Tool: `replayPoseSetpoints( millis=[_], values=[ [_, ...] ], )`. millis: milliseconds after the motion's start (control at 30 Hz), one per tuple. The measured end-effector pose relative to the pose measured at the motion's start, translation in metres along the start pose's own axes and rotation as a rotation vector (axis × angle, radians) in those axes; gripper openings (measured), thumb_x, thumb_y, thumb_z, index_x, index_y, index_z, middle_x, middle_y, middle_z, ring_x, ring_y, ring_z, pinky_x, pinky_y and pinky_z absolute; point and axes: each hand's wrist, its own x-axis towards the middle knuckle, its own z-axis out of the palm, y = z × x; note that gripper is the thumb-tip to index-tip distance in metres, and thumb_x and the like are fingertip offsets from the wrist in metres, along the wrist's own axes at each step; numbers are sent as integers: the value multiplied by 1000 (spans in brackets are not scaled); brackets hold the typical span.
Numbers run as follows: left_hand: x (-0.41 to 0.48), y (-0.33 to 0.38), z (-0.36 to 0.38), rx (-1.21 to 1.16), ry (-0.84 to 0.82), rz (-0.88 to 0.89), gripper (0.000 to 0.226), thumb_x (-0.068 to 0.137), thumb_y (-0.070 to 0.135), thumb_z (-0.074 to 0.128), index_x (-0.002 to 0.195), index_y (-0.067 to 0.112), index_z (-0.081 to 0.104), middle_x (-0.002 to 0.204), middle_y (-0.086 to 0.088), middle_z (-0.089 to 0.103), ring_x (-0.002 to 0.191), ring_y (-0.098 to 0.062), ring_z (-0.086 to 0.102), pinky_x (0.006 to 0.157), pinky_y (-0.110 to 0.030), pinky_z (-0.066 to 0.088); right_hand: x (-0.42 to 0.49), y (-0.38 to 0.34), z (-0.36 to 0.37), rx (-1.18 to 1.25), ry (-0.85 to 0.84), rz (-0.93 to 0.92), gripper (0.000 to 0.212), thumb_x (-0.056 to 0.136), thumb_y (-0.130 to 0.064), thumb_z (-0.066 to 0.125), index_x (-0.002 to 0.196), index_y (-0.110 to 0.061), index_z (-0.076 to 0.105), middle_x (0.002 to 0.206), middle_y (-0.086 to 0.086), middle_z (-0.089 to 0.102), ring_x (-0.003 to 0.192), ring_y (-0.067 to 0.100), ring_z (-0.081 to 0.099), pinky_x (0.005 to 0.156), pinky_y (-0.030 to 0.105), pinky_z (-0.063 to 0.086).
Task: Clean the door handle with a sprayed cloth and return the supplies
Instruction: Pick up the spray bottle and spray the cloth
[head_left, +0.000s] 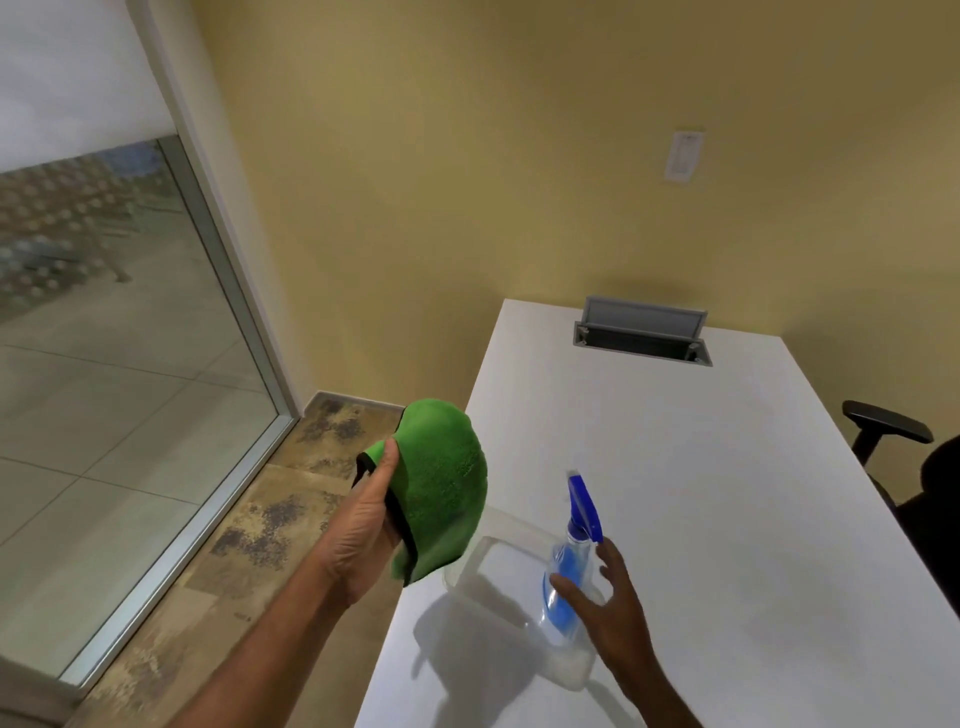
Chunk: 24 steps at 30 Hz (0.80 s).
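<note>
- The right hand (608, 587) is nearest, low on the right, its fingers spread apart around the spray bottle (569, 566); thumb and fingertips look to be at the bottle's sides, but whether they press it I cannot tell.
- The spray bottle, clear with blue liquid and a blue trigger head, stands in a clear plastic tray (467, 571) at the near left edge of the white table (701, 493).
- The left hand (363, 525), left of the tray and raised above the tiled floor (249, 525), has its fingers clamped on a green cloth (441, 483) with a black hem.
- Farther along the table is an open grey cable hatch (641, 332).
- On the right stands a black chair (904, 457); at the far left, a glass panel (114, 364).
</note>
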Motion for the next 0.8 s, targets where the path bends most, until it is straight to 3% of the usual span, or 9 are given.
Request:
replayPoseSetpoints(
  millis=[167,333,500,567,700,800],
  values=[
    [12,1,1,0,3,78,45,104,47,54,142,25,62,137,-8,73,128,-29,69,112,-57,50,44,-22,10,214,-81,-25,65,79,-21,85,137,-18,56,126,4,68,117,23,62,100,39,49],
    [18,1,6,-23,19,66,47,100,53,56,136,25,68,135,-8,74,124,-24,72,111,-49,50,56,-28,25,251,-126,-78,30,85,-14,79,112,-12,66,112,11,71,108,26,66,77,26,52],
    [22,-4,10,-21,11,79,37,106,50,50,115,33,82,134,-7,75,125,-25,71,112,-51,48,57,-28,22,312,-93,-117,25,88,-7,74,112,-11,67,95,11,70,95,26,67,75,24,51],
    [23,-5,11,-39,10,89,37,106,49,51,119,31,80,134,-7,75,127,-27,70,113,-55,48,56,-33,19,328,-84,-135,28,88,-10,75,114,-14,66,85,8,67,89,24,66,72,21,52],
    [22,-4,15,-54,10,107,37,104,49,53,122,27,77,134,-8,75,127,-28,70,116,-60,44,58,-55,17,365,-19,-150,35,86,-18,79,117,-20,63,94,9,71,92,26,70,72,28,55],
    [18,-3,18,-54,-14,108,38,105,49,52,128,27,73,135,-8,74,129,-28,69,116,-58,45,57,-77,13,355,-3,-215,31,84,-26,80,110,-29,63,77,0,70,77,18,70,68,26,54]
  ],
)
